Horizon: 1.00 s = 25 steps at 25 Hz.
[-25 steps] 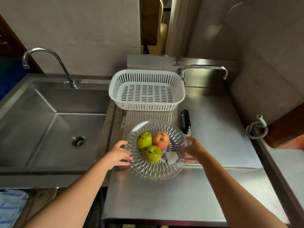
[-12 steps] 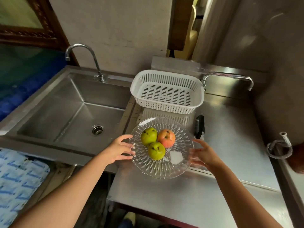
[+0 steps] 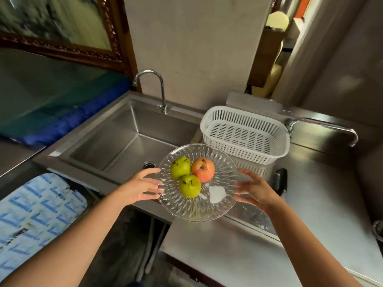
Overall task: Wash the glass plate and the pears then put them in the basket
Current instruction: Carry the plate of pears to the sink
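A cut-glass plate (image 3: 223, 172) is held in the air between the sink and the counter. On it lie two green pears (image 3: 179, 168) (image 3: 189, 185) and one reddish pear (image 3: 203, 169), plus a white smear (image 3: 216, 194). My left hand (image 3: 139, 188) grips the plate's left rim and my right hand (image 3: 254, 188) grips its right rim, fingers spread under the edge. The white slotted basket (image 3: 209, 121) stands empty on the counter behind the plate.
A steel sink (image 3: 116, 141) with a drain and curved tap (image 3: 154, 85) lies to the left. A second tap (image 3: 323, 126) juts over the steel counter (image 3: 310, 193) at the right. A black object (image 3: 281, 181) rests by the basket. A blue patterned cloth (image 3: 35, 212) lies at lower left.
Both hands have lifted the plate with the pears off the counter and carried it left toward the sink. The view has swung left and up.
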Motion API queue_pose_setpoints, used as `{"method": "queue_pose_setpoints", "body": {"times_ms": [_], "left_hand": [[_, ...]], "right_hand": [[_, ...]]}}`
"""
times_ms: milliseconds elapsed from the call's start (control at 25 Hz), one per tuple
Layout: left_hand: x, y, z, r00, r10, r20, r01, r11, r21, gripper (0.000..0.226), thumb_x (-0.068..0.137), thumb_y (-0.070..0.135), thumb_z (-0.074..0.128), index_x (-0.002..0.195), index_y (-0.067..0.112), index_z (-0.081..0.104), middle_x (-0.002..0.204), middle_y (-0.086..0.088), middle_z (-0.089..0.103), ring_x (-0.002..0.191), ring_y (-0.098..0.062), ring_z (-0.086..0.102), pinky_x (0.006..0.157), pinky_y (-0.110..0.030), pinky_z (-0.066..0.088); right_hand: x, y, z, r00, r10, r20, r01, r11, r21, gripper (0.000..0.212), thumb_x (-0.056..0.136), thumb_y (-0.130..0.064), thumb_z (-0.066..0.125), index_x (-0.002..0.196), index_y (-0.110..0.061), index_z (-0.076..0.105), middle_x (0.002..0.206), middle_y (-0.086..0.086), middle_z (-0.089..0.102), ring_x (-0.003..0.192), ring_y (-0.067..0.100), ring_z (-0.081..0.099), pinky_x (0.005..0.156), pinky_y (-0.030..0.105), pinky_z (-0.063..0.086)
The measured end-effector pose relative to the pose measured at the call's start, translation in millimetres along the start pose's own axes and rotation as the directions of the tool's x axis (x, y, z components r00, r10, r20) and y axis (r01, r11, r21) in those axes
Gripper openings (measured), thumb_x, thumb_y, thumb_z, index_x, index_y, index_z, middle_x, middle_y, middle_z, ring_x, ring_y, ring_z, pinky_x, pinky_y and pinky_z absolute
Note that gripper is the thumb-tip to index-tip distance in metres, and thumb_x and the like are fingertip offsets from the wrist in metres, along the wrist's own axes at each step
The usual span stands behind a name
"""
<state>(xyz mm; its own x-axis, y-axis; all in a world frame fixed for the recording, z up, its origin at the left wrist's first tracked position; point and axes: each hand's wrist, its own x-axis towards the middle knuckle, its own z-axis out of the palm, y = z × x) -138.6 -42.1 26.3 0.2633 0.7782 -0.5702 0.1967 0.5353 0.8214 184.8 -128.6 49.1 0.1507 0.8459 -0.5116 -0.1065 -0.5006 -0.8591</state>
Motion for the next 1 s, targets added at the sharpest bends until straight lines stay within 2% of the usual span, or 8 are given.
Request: {"method": "queue_pose_setpoints", "body": {"times_ms": [160, 320, 640, 880, 1000], "left_hand": [[2, 9, -52, 0.999, 0.032, 0.000, -0.032, 0.999, -0.037, 0.055, 0.082, -0.013, 0.053, 0.125, 0.022, 0.051, 0.102, -0.012, 0.063, 0.078, -0.022, 0.070, 0.055, -0.027, 0.057], [15, 21, -131, 0.998, 0.063, 0.019, -0.062, 0.997, -0.048, 0.054, 0.081, -0.014, 0.053, 0.120, 0.023, 0.053, 0.100, -0.013, 0.062, 0.078, -0.023, 0.069, 0.056, -0.028, 0.058], [58, 75, -301, 0.998, 0.026, 0.050, -0.031, 0.994, 0.102, 0.056, 0.080, -0.015, 0.053, 0.122, 0.022, 0.052, 0.102, -0.014, 0.063, 0.078, -0.023, 0.069, 0.052, -0.027, 0.057], [113, 94, -350, 0.998, -0.001, 0.059, -0.009, 0.988, 0.154, 0.058, 0.080, -0.014, 0.053, 0.125, 0.023, 0.050, 0.104, -0.013, 0.063, 0.080, -0.023, 0.069, 0.053, -0.026, 0.057], [157, 95, -356, 0.999, -0.016, 0.049, 0.007, 0.986, 0.167, 0.059, 0.081, -0.014, 0.053, 0.126, 0.023, 0.049, 0.104, -0.013, 0.062, 0.081, -0.023, 0.068, 0.053, -0.026, 0.057]], "right_hand": [[19, -14, 47, 1.000, 0.000, 0.026, 0.000, 1.000, -0.010, 0.062, 0.073, 0.024, 0.053, 0.115, -0.022, 0.051, 0.095, 0.012, 0.059, 0.084, 0.025, 0.062, 0.062, 0.033, 0.058], [50, -27, 125, 1.000, -0.011, 0.012, 0.011, 1.000, -0.022, 0.061, 0.073, 0.022, 0.054, 0.117, -0.021, 0.052, 0.094, 0.013, 0.060, 0.082, 0.026, 0.064, 0.060, 0.032, 0.060], [93, -47, 287, 1.000, -0.016, -0.015, 0.017, 0.996, 0.085, 0.058, 0.072, 0.020, 0.056, 0.113, -0.021, 0.053, 0.085, 0.008, 0.063, 0.076, 0.021, 0.066, 0.057, 0.030, 0.057], [145, -67, 331, 0.999, 0.007, -0.049, -0.003, 0.997, 0.074, 0.062, 0.070, 0.023, 0.056, 0.117, -0.016, 0.050, 0.080, 0.009, 0.062, 0.073, 0.024, 0.064, 0.067, 0.039, 0.059], [186, -65, 338, 0.997, 0.011, -0.081, -0.006, 0.998, 0.065, 0.063, 0.069, 0.025, 0.057, 0.118, -0.012, 0.048, 0.076, 0.009, 0.063, 0.061, 0.020, 0.065, 0.056, 0.035, 0.060]]}}
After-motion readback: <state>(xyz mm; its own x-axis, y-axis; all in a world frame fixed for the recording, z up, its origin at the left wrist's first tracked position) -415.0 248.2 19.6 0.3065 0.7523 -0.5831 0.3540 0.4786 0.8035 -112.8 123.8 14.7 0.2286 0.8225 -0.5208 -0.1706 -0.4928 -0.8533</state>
